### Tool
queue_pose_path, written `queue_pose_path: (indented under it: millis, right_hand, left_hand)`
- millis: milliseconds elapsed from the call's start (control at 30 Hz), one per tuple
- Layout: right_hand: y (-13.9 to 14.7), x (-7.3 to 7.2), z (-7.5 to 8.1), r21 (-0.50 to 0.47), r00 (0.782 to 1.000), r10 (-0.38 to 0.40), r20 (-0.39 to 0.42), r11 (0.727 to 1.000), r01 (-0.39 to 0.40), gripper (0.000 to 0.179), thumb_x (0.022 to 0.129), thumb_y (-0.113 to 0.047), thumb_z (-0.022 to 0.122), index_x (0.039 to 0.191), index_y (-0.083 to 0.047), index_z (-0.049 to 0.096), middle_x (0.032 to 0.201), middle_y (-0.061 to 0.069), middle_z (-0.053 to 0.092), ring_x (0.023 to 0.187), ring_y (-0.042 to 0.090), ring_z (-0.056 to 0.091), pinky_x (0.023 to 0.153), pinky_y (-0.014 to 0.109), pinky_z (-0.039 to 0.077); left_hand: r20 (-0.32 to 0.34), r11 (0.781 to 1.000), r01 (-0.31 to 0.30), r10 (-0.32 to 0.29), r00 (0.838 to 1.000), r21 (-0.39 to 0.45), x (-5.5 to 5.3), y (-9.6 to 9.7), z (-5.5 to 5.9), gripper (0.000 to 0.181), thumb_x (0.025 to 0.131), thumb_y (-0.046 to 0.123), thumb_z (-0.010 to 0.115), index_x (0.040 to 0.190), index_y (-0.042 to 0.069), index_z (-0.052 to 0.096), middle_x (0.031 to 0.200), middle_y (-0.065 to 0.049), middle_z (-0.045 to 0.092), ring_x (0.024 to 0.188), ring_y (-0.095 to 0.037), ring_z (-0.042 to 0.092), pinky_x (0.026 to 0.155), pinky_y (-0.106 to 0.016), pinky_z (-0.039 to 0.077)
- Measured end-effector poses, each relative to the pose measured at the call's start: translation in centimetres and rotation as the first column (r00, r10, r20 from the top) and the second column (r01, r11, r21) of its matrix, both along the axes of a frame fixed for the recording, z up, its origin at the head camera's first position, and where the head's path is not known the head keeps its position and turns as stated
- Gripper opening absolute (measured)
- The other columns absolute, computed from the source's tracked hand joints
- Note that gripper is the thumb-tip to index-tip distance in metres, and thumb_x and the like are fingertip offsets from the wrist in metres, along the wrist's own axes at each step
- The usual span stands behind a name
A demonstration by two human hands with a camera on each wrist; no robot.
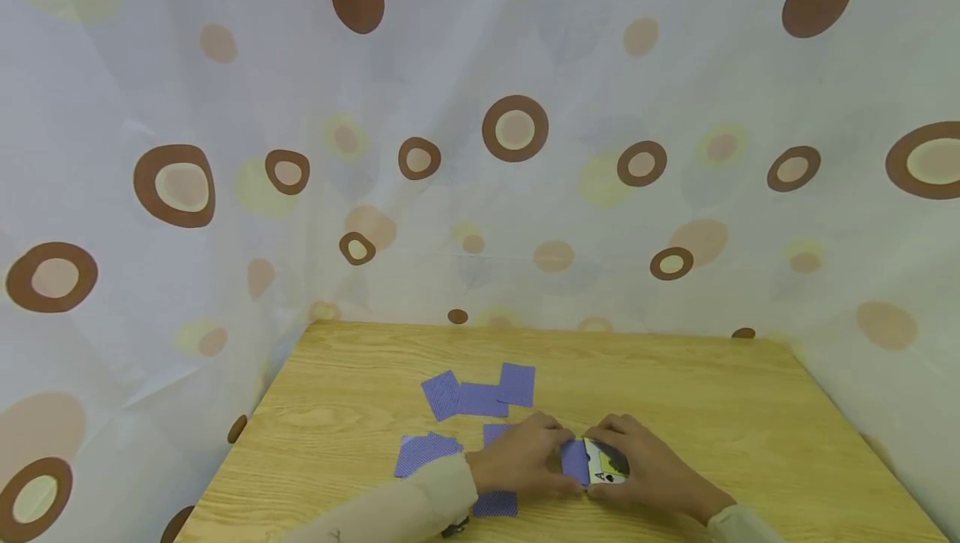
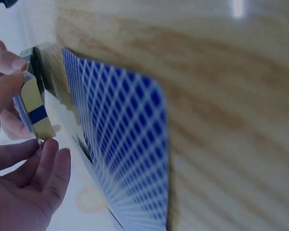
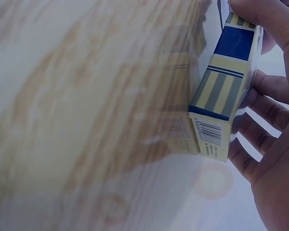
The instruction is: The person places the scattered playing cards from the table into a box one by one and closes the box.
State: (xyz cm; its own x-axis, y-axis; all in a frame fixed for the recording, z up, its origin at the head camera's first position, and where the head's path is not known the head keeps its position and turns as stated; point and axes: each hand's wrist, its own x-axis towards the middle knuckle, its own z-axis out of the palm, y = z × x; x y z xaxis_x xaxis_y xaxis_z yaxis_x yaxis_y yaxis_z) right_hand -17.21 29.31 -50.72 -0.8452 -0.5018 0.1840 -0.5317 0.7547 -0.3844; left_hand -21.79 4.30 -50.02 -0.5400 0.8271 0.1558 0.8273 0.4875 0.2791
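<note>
My right hand (image 1: pixel 652 472) grips a playing-card box (image 1: pixel 606 464) with an ace of spades on its face, fingers along the far edge and thumb along the near edge. A yellow side with a blue band and barcoded end of the same card box (image 3: pixel 216 91) shows in the right wrist view. My left hand (image 1: pixel 528 460) holds blue-backed playing cards (image 1: pixel 575 461) by their far and near edges, right at the box's left end. In the left wrist view, the fingertips (image 2: pixel 50 147) lie at the lower corner of the yellow flap (image 2: pixel 33 106).
Several blue-backed playing cards (image 1: pixel 480 399) lie face down toward the back of the wooden table (image 1: pixel 675 376). More cards (image 1: pixel 427 453) lie left of my left hand, and others (image 1: pixel 495 503) lie partly under it. A patterned curtain (image 1: pixel 480 218) surrounds the table's back and sides.
</note>
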Motion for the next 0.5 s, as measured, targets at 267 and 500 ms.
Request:
queue_pose_path:
  millis: [267,500]
  right_hand:
    - [-0.2,0.0,0.3,0.008,1.000,-0.003,-0.006,1.000,0.003,0.073,0.084,-0.069,0.072,0.133,-0.014,0.067,0.119,-0.014,0.055,0.106,0.008,0.051,0.088,0.037,0.053]
    - [0.0,-0.1,0.2,0.039,1.000,-0.019,0.005,0.999,0.019,0.075,0.084,-0.070,0.071,0.133,-0.014,0.067,0.119,-0.012,0.055,0.104,0.008,0.052,0.086,0.036,0.052]
  left_hand:
    - [-0.072,1.000,-0.026,0.026,0.997,-0.001,-0.4,-0.1,-0.8,0.080,0.087,0.069,0.070,0.136,0.006,0.064,0.131,-0.002,0.064,0.121,-0.014,0.057,0.100,-0.024,0.048]
    - [-0.026,0.999,-0.010,0.011,1.000,0.034,-0.7,-0.9,-0.4,0.071,0.088,0.063,0.073,0.132,0.007,0.067,0.126,0.000,0.064,0.114,-0.010,0.058,0.094,-0.020,0.049]
